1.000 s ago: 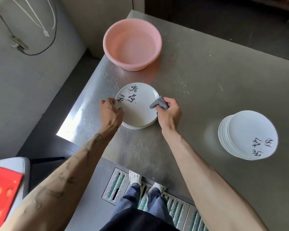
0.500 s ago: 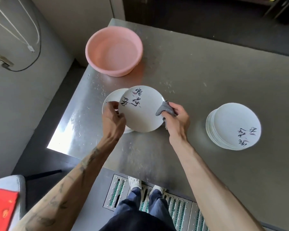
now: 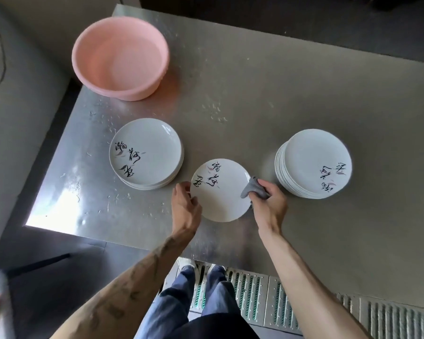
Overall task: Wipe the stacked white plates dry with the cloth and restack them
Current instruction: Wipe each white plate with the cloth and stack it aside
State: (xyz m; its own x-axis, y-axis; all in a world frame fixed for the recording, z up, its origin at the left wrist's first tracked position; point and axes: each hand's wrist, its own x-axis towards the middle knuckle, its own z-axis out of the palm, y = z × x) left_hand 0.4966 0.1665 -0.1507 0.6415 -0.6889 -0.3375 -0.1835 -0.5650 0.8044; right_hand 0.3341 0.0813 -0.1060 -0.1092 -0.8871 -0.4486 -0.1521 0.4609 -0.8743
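Head view. A single plate (image 3: 220,192), face up with black brush characters, lies between two stacks over the steel tabletop (image 3: 255,94); whether it touches the surface cannot be told. The left grip (image 3: 185,206) is closed on the plate's left rim, fingers curled round the edge. The right grip (image 3: 269,206) is closed on a grey cloth (image 3: 253,190), pressing it against the plate's right rim. The left stack (image 3: 146,155) is low; the right stack (image 3: 313,165) is taller and stands just beside the right hand. A pink basin (image 3: 118,90) sits at the far left corner. Water droplets speckle the tabletop's left half.
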